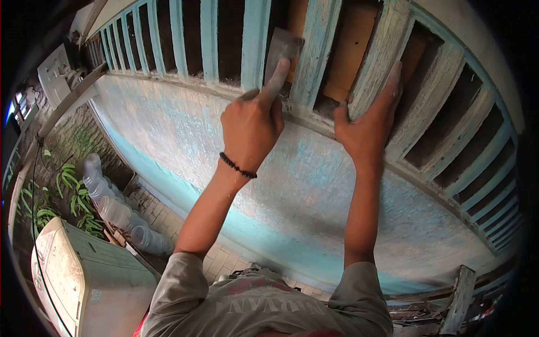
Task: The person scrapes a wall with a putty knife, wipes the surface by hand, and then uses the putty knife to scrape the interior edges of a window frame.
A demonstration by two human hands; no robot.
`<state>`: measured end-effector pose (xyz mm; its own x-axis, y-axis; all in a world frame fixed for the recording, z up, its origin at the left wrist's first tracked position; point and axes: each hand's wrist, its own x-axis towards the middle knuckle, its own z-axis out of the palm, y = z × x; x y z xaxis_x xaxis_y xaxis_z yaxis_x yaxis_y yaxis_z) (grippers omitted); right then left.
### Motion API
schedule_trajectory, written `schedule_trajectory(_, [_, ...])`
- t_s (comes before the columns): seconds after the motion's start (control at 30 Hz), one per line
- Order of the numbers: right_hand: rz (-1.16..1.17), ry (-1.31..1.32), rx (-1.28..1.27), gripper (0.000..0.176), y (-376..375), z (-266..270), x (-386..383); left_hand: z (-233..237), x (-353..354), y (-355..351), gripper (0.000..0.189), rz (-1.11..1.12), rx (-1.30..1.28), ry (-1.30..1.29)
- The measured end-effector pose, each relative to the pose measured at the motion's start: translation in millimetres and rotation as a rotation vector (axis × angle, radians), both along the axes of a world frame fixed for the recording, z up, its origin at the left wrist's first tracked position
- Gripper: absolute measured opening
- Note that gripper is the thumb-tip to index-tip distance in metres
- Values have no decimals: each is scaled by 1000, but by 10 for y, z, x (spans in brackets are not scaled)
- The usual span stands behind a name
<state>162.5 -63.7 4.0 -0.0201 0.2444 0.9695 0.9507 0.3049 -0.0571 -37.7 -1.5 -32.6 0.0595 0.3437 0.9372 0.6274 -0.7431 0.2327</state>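
My left hand (252, 126), with a dark bead bracelet on the wrist, is closed around a scraper (282, 45). Its flat grey blade points up, my index finger stretched along it, and the handle is hidden in my fist. The blade lies in the gap beside a worn turquoise slat (314, 56). Farther right, my right hand (368, 132) grips a paler slat (377, 62), thumb on its left edge and fingers on its right. Grey dust coats the fingertips of both hands.
Below the slats runs a wall (269, 168) with patchy, worn turquoise paint. At the lower left stand a pale plastic bin (101, 286), several stacked clear tubs (115, 210) and green plants (67, 185). A weathered wooden post (459, 300) rises at the lower right.
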Motion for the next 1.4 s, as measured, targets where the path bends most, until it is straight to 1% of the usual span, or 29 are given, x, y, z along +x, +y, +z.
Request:
schedule_trajectory(0.07, [16, 35, -5, 114, 3, 2, 0, -97, 17, -32, 73, 0, -60, -4])
schedule_trajectory(0.17, [13, 22, 2, 115, 12, -19, 7, -14, 52, -24, 67, -39, 8, -58])
schedule_trajectory(0.27, [30, 24, 6, 115, 17, -11, 31, 72, 68, -54, 67, -16, -8, -43])
schedule_trajectory(0.37, [38, 41, -8, 115, 18, -6, 27, -115, 31, -61, 74, -35, -31, -19])
schedule_trajectory(0.47, [30, 51, -11, 116, 20, -14, 32, -226, 14, -65, 76, -18, -89, 6])
schedule_trajectory(0.57, [26, 54, -18, 116, 4, -9, 19, -84, 19, -25, 76, -28, -28, -18])
schedule_trajectory(0.67, [25, 63, -31, 117, -5, -8, 4, -58, 20, -67, 75, -6, -26, -9])
schedule_trajectory(0.77, [28, 47, -11, 116, 15, -19, 23, -202, 22, -66, 74, 5, -78, 6])
schedule_trajectory(0.87, [29, 45, -5, 116, 11, -19, 21, -57, 3, -67, 69, -35, -37, -13])
schedule_trajectory(0.97, [22, 58, -25, 116, -13, -10, -6, 7, -20, -59, 74, -18, -54, 2])
schedule_trajectory(1.1, [10, 76, -24, 117, -7, 1, -28, -128, 2, -58, 72, -34, -62, -3])
schedule_trajectory(1.2, [-12, 44, -39, 115, -35, 10, -33, -40, 21, -28, 69, -63, -58, -26])
schedule_trajectory(1.27, [-10, 78, -59, 115, -42, 25, -60, 203, 35, -23, 66, -71, -13, -46])
schedule_trajectory(1.33, [2, 111, -74, 116, -55, 9, -76, 350, 30, -37, 65, -83, 0, -50])
schedule_trajectory(1.4, [23, 135, -67, 119, -53, 17, -76, 363, 45, -41, 65, -82, -13, -49])
